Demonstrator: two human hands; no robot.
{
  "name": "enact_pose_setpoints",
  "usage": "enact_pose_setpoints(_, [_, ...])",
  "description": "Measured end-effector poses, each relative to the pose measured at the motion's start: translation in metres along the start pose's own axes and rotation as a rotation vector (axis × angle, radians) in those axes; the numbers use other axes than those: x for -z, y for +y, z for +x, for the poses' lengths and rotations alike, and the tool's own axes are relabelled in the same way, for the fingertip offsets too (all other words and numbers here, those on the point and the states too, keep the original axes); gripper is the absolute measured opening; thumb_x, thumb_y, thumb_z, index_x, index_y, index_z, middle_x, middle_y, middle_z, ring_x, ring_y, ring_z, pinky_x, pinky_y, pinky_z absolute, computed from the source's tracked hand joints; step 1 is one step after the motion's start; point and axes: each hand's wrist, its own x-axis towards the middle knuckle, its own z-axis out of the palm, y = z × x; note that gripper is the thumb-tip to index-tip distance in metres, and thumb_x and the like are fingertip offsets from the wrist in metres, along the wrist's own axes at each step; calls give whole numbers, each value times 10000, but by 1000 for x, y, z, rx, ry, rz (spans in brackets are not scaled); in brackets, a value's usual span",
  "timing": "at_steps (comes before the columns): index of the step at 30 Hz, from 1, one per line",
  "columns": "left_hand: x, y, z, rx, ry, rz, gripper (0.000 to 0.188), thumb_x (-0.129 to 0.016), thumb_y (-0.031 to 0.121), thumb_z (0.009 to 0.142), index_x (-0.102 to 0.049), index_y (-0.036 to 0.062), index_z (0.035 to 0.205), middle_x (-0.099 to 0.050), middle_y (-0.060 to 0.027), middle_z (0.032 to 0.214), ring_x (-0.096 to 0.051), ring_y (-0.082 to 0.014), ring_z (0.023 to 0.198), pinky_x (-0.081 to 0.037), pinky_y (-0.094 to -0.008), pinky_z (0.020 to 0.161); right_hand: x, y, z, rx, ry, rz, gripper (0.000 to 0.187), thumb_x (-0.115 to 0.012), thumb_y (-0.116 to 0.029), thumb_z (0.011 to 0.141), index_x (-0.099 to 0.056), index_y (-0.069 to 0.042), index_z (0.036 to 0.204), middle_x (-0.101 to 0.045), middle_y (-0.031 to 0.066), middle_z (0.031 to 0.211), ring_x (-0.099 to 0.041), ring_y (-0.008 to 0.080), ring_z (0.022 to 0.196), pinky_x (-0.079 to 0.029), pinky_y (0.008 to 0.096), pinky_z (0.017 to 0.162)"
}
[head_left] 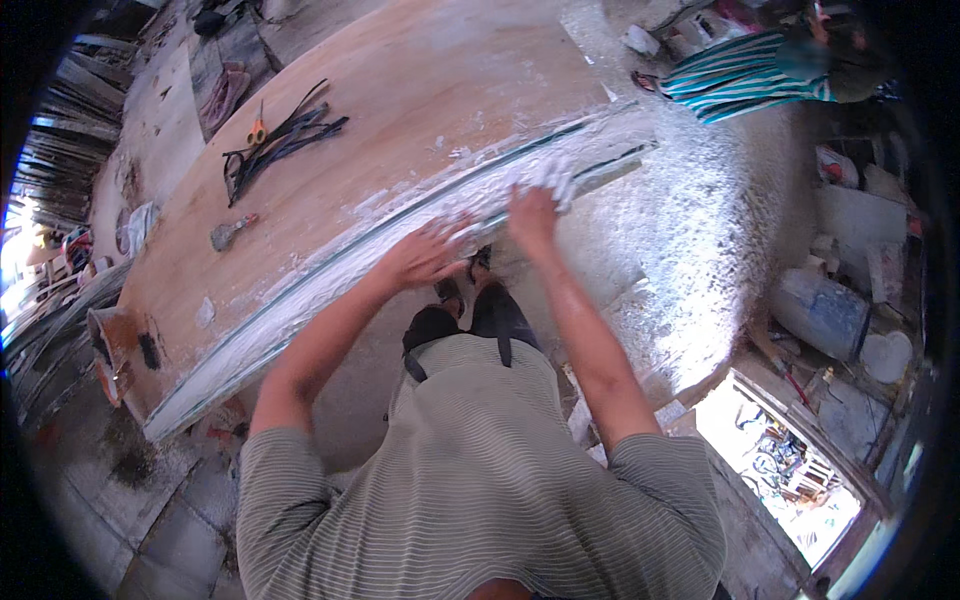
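Observation:
A long strip of white, plaster-like material (330,300) runs diagonally along the near edge of a big brown table, between two dark greenish edge rails. My left hand (430,252) lies over the strip's near side with its fingers stretched out and white-smeared tips. Farther right, my right hand (535,215) presses on the same strip. White stuff coats its fingers, which look spread, though their ends blend into the material. I see no tool in either hand.
On the brown table (400,100) lie orange-handled scissors (258,125), dark strips (285,140) and a brush-like tool (232,232). A person in a striped teal garment (740,75) is at the far right. A blue barrel (822,312) lies at right.

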Motion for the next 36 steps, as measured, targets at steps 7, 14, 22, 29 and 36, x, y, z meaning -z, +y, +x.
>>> enact_pose_setpoints(7, [14, -8, -98, 341, -137, 6, 713, -405, 507, 1017, -271, 50, 1547, -161, -179, 1642, -195, -364, 1504, -208, -479, 1217, -10, -58, -47, 281, 80, -64, 763, -549, -438, 955, -401, 152, 1415, -202, 336, 1573, -89, 475, 1494, -71, 583, 1202])
enact_pose_setpoints(14, [29, -21, -35, 177, -94, -85, 750, -420, 491, 1008, -249, -12, 1538, -131, -201, 1643, -135, -351, 1522, -159, -421, 1235, 45, -4, 59, -1, 136, -259, 786, -440, -521, 979, -409, 125, 1427, -265, 316, 1558, -191, 432, 1480, -201, 567, 1176])
enact_pose_setpoints(22, [36, -5, 124, 74, 18, -145, 787, -427, 523, 999, -233, -24, 1532, -79, -205, 1650, -139, -380, 1515, -171, -432, 1230, 141, 100, 147, 27, 183, -440, 613, -436, -507, 982, -677, 38, 1125, -594, 234, 1254, -567, 403, 1191, -434, 572, 994])
enact_pose_setpoints(29, [47, 20, 259, 97, 38, -235, 814, -440, 524, 993, -196, -20, 1547, -74, -214, 1647, -147, -375, 1513, -177, -447, 1230, 193, 151, 195, 204, 65, -474, 549, -448, -467, 986, -724, 2, 920, -674, 244, 1103, -647, 398, 1044, -476, 545, 897])
enact_pose_setpoints(36, [52, 47, 365, 70, 194, -227, 777, -456, 509, 1001, -239, -8, 1539, -146, -229, 1629, -184, -380, 1502, -191, -439, 1229, 191, 233, 270, 185, -261, -190, 576, -360, -436, 1015, -683, 40, 997, -670, 302, 1014, -658, 450, 957, -478, 559, 912])
